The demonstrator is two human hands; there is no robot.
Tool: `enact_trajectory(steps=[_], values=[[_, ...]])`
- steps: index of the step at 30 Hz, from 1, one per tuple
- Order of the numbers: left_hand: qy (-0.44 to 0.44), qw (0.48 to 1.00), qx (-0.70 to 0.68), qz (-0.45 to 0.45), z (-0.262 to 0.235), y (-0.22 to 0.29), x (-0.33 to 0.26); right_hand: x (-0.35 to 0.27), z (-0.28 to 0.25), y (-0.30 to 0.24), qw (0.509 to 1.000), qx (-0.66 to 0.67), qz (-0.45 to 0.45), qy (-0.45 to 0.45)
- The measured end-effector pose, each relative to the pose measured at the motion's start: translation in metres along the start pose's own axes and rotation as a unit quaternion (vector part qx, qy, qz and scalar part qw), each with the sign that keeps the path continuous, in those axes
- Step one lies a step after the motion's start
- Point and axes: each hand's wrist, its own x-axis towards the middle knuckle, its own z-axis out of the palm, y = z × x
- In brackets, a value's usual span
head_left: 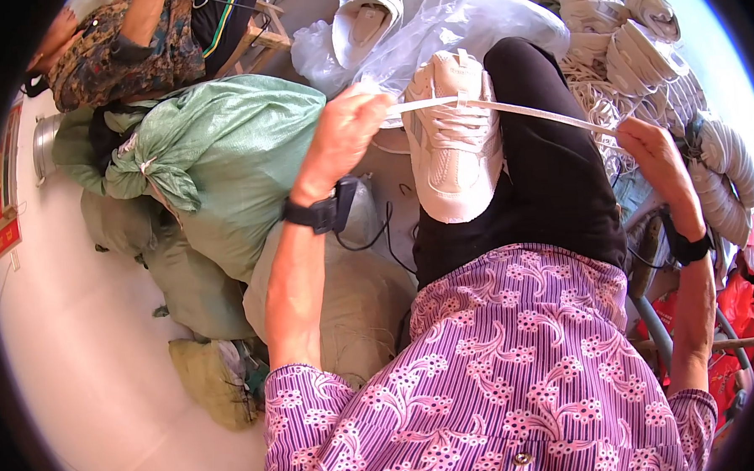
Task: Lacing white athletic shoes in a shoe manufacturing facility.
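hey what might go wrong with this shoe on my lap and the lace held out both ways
The shoe rests on the black trousers with neither hand on it, so an uneven pull on the white lace by the left hand or right hand might tip it. The black cable hanging by the left wrist strap could snag. Loose laces heaped near the right hand could tangle.

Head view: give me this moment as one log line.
left hand: holds shoelace; right hand: holds shoelace; shoelace: stretched across white sneaker; white sneaker: on lap

Co-worker (pixel 163 61) partly beyond upper edge
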Motion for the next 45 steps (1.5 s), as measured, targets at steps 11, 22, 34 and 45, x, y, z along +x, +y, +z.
enact_trajectory(steps=[11, 22, 34, 45], values=[[0.091, 0.788, -0.572, 0.207, -0.091, 0.002, -0.082, -0.140, -0.146, 0.215, 0.907, -0.038, 0.321, 0.271], [0.446, 0.618, -0.626, 0.166, -0.125, -0.036, -0.118, -0.023, -0.056, 0.132, 0.775, 0.587, -0.190, 0.141], [0.322, 0.880, -0.003, -0.349, -0.079, -0.131, -0.112, 0.092, 0.083, -0.087, 0.944, -0.102, -0.295, 0.102], [0.172, 0.900, 0.033, -0.398, -0.033, -0.132, -0.088, 0.084, 0.083, -0.101, 0.921, -0.291, -0.253, 0.061]])
